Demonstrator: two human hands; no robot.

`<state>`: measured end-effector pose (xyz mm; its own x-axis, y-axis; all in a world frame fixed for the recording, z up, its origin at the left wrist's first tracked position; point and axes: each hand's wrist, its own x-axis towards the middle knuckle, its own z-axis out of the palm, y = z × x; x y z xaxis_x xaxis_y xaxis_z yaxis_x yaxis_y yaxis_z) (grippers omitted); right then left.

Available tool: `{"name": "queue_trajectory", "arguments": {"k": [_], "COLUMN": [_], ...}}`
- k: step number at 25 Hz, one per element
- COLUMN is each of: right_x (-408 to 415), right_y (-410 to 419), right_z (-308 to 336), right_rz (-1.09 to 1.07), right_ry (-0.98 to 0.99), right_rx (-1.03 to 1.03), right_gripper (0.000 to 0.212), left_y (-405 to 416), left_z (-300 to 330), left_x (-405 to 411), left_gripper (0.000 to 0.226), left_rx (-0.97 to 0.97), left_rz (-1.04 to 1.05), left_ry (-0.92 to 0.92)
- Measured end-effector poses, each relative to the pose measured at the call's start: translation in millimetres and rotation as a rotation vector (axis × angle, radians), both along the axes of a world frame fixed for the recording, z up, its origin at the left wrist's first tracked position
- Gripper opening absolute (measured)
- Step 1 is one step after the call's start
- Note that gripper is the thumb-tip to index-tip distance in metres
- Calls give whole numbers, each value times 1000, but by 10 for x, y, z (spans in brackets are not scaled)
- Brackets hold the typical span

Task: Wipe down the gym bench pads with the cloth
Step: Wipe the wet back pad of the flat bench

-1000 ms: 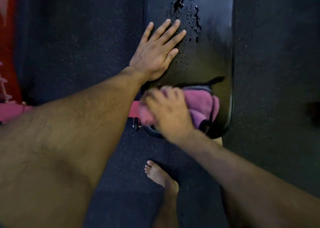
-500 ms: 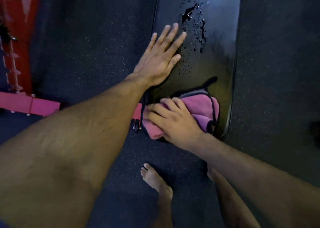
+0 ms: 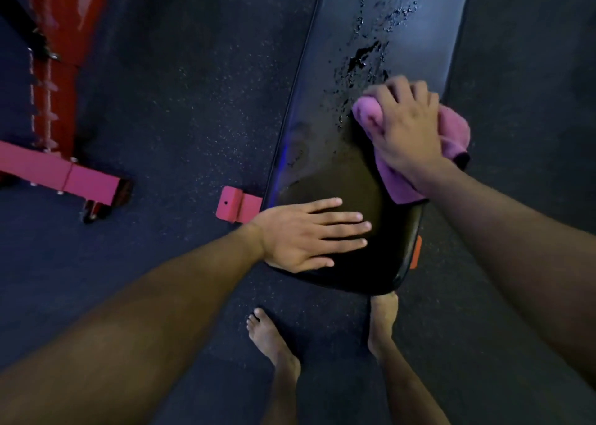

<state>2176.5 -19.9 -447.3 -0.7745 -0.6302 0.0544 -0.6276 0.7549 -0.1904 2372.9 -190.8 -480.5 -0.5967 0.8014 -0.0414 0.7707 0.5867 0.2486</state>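
A long black bench pad runs from the lower middle up to the top right, with wet droplets and streaks on its upper part. My right hand grips a bunched pink cloth and presses it on the pad's right side, just below the wet patch. My left hand lies flat with straight fingers on the near end of the pad.
Dark speckled rubber floor surrounds the bench. A pink bench foot bracket sticks out left of the pad. A red and pink machine frame stands at the far left. My bare feet stand just below the pad's near end.
My right hand has carried the cloth from the pad's near end up and to the right, toward the droplets. My left hand has shifted down to the near end of the pad.
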Motion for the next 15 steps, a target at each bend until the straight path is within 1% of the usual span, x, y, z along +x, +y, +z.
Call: {"name": "queue_trajectory", "arguments": {"k": [2, 3, 4, 5, 6, 8, 9, 11, 12, 13, 14, 15], "right_x": [-89, -65, 15, 142, 290, 457, 431, 183, 0, -210, -398, -510], "right_y": [-552, -829, -1068, -1234, -1297, -1129, -949, -541, -373, -261, -243, -337], "right_z": [-84, -91, -72, -60, -60, -63, -44, -20, -16, -11, 2, 11], "right_rz": [-77, -64, 13, 156, 342, 686, 800, 968, 1009, 984, 886, 724], "right_ry": [50, 57, 73, 83, 80, 44, -2, -23, 6, 23, 23, 28], "right_rx": [63, 71, 52, 26, 20, 35, 41, 53, 69, 100, 100, 76], "right_gripper": [42, 45, 45, 42, 38, 34, 37, 46, 50, 52, 51, 47], "left_y": [-16, -24, -27, -24, -21, -27, -32, -40, -41, -38, -39, -35], "left_z": [-50, -61, -64, -66, -73, -91, -95, -102, -105, -105, -105, -106], "left_x": [34, 46, 45, 35, 28, 26, 31, 33, 40, 43, 38, 30], "left_gripper": [59, 59, 59, 59, 59, 59, 58, 58, 58, 59, 59, 60], "left_rx": [16, 21, 18, 12, 4, 9, 23, 56, 65, 62, 58, 59], "left_rz": [8, 14, 15, 8, 2, 2, 10, 10, 5, 1, 3, 6], "left_ry": [0, -2, -1, 1, 2, 8, 4, -4, -7, -4, 1, 3]}}
